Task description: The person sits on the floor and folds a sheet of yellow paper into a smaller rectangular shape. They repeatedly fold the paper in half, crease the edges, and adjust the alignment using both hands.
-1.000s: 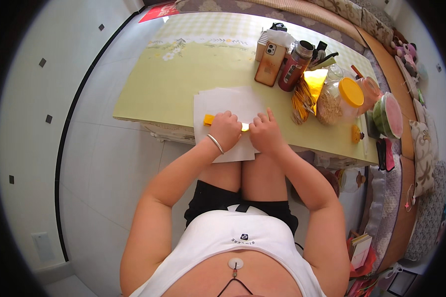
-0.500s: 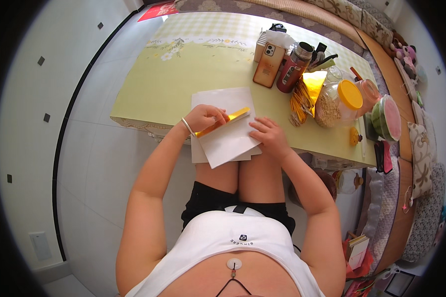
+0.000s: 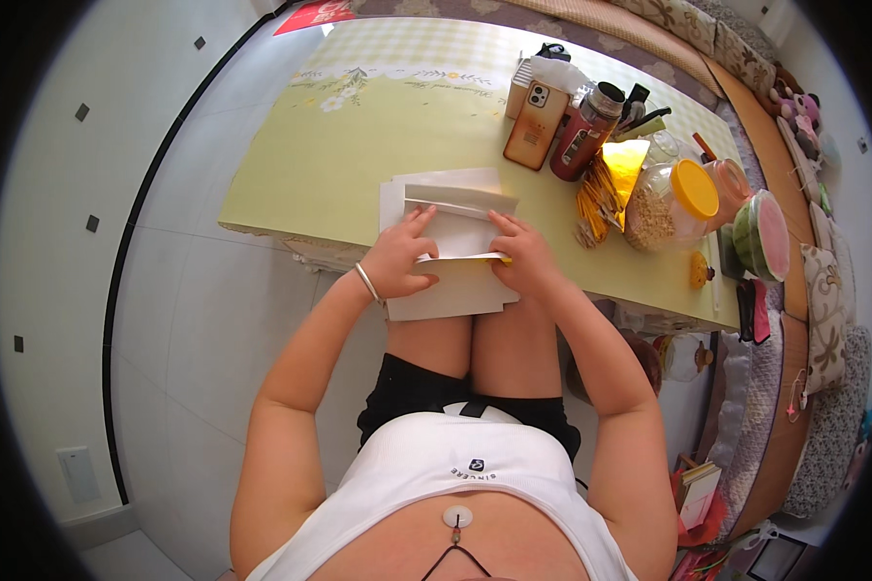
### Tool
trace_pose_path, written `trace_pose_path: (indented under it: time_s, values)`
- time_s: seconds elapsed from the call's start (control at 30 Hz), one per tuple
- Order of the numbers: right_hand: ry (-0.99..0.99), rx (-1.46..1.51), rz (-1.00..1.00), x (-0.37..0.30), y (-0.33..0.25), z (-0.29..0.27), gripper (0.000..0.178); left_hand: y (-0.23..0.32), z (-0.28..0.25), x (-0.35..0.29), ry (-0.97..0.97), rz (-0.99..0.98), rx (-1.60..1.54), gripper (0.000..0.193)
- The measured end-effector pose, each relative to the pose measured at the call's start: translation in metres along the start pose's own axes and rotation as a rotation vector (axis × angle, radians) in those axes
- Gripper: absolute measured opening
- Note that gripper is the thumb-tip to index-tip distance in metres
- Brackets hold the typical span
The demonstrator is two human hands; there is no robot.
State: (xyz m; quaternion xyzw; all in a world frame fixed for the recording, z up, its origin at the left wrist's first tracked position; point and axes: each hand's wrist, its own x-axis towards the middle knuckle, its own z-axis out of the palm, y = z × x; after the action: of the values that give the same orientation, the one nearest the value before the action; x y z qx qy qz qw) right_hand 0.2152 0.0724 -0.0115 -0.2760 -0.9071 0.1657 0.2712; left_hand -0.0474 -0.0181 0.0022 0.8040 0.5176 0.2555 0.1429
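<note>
Between my hands is a white sheet of paper (image 3: 460, 235) with a gold reverse. Its far edge stands up in a folded flap, and its near edge is also turned up, showing a sliver of gold by the right fingers. My left hand (image 3: 402, 257) grips the left end, two fingers stretched along the far fold and the others bent at the near edge. At the right end my right hand (image 3: 525, 257) holds the paper, fingers on the far flap and thumb at the near edge. Underneath lie white sheets (image 3: 446, 295) that overhang the table edge above my thighs.
On the green-covered table (image 3: 310, 165), a phone (image 3: 531, 126) leans upright beside a dark red flask (image 3: 583, 136). Gold folded papers (image 3: 606, 198), a yellow-lidded jar (image 3: 661, 208) and a watermelon-patterned container (image 3: 761, 237) stand to the right.
My left hand has shifted from the gold strip to the paper's left end. The paper has turned and now stands folded along its far and near edges, with both hands on it.
</note>
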Motion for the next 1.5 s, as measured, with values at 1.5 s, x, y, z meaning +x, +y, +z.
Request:
trace_pose_path:
  time_s: [1.5]
  values:
    - [0.125, 0.27, 0.142, 0.013, 0.025, 0.002, 0.027, -0.025, 0.002, 0.035, -0.003, 0.014, 0.018, 0.028]
